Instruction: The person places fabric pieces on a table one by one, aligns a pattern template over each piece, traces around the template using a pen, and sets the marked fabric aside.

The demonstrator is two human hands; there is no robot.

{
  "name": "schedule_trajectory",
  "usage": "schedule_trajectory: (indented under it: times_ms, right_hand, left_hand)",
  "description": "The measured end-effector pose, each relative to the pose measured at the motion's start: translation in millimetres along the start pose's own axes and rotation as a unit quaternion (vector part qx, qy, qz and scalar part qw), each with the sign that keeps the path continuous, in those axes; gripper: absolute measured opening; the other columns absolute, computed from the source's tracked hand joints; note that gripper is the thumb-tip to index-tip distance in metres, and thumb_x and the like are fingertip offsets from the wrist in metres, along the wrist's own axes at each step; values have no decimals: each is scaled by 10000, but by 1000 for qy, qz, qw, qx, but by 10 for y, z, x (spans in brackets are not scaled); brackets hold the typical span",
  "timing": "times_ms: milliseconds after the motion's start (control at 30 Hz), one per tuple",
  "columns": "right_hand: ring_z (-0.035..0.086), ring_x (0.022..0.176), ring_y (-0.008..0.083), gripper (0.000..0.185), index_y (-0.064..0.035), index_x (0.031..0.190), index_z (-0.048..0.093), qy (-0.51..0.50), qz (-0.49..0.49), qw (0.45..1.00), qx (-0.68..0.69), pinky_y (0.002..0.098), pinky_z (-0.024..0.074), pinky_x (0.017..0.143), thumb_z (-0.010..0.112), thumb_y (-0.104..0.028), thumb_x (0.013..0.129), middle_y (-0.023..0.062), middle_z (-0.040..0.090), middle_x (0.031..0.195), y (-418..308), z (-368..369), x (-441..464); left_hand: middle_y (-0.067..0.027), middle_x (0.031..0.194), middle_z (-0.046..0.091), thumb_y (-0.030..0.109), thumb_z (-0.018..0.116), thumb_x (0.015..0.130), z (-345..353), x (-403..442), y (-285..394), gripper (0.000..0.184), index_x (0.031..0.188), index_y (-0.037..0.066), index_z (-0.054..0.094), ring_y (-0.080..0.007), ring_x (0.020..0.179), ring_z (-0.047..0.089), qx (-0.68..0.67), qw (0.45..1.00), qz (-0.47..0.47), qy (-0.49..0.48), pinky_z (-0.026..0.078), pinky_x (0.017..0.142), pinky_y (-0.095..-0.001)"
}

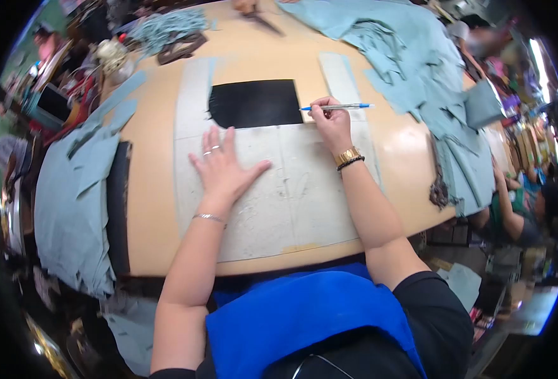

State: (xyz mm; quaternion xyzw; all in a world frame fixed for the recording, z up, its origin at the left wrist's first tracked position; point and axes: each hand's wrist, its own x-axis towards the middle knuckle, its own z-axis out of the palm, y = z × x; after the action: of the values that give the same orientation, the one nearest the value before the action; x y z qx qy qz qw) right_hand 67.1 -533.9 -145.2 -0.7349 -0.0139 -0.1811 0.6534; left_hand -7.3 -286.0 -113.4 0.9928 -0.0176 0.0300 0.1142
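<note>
My left hand (222, 164) lies spread flat on a large pale template sheet (291, 189), its fingertips near the lower left edge of a black piece (257, 103). My right hand (332, 123) is closed around a blue and white pen (348, 107), whose left tip is at the right edge of the black piece. The pale sheet has a U shape, with two arms running up on either side of the black piece.
Light blue material (77, 208) hangs over the table's left side, and more (411, 69) covers the right. Blue strips (168, 28) lie at the back left. Across the tan table (411, 151), another person's hand (246, 6) is near dark scissors (265, 24). People sit at right.
</note>
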Motion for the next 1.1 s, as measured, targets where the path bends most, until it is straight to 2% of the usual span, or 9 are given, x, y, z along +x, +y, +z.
schedule_trajectory:
  times_ms: [133,333,633,733,833,933,1033,1067,1100]
  right_hand:
    - [515,609,25,44,-33,850,623,90,-4,995,-29,201,420,551,634,-72,833,-36,602,704,136,-609,197]
    - [534,593,47,106,-28,826,628,76,-1,987,-141,222,446,566,663,-126,806,-5,609,658,135,-696,158]
    - [526,582,52,112,-14,782,637,63,-15,982,-178,234,426,540,652,-125,791,7,599,624,52,-664,136]
    - [527,575,61,119,-16,789,640,61,-26,982,-178,238,430,540,653,-133,785,12,600,617,92,-667,148]
    - [545,572,80,127,-22,791,642,64,-24,979,-193,253,444,545,653,-148,786,26,608,617,127,-687,153]
    - [565,578,98,130,-29,806,643,71,-38,974,-211,268,459,555,651,-157,791,42,620,629,141,-679,166]
    - [575,588,101,128,-30,818,637,66,-34,970,-230,272,468,568,648,-156,797,44,626,641,150,-692,179]
    - [575,590,101,127,-31,819,635,62,-35,970,-232,271,468,570,647,-156,799,42,624,641,157,-688,185]
    - [575,591,100,125,-32,821,633,60,-38,969,-235,270,468,571,646,-155,801,40,622,641,158,-693,183]
  left_hand:
    - [-136,1538,235,691,657,715,73,8,-46,1008,1450,107,291,-300,1442,182,-16,999,12,27,152,1058,-717]
    - [-141,1534,244,673,669,718,58,12,-23,985,1437,96,320,-295,1438,192,-1,1000,10,21,163,1053,-717]
    - [-154,1528,255,676,650,735,64,6,-31,952,1425,92,349,-303,1432,211,7,999,21,28,191,1043,-711]
    - [-141,1503,324,614,621,802,59,20,-77,826,1404,96,395,-301,1411,262,14,999,29,40,219,1056,-665]
    - [-149,1407,462,499,606,865,54,119,-285,663,1352,71,467,-312,1328,392,-21,993,83,86,318,1034,-583]
    - [-111,1214,607,327,611,899,-67,280,-462,410,1224,78,587,-299,1150,540,-115,985,93,86,430,946,-459]
    - [-84,1073,646,236,625,892,-81,426,-578,244,1091,99,661,-285,996,591,-116,980,118,111,468,873,-413]
    - [-64,1031,633,261,672,857,-19,458,-613,191,987,126,705,-270,964,582,-135,975,107,143,464,849,-421]
    - [-61,1027,629,269,687,842,-22,466,-639,195,974,128,710,-267,962,580,-128,976,98,143,463,842,-416]
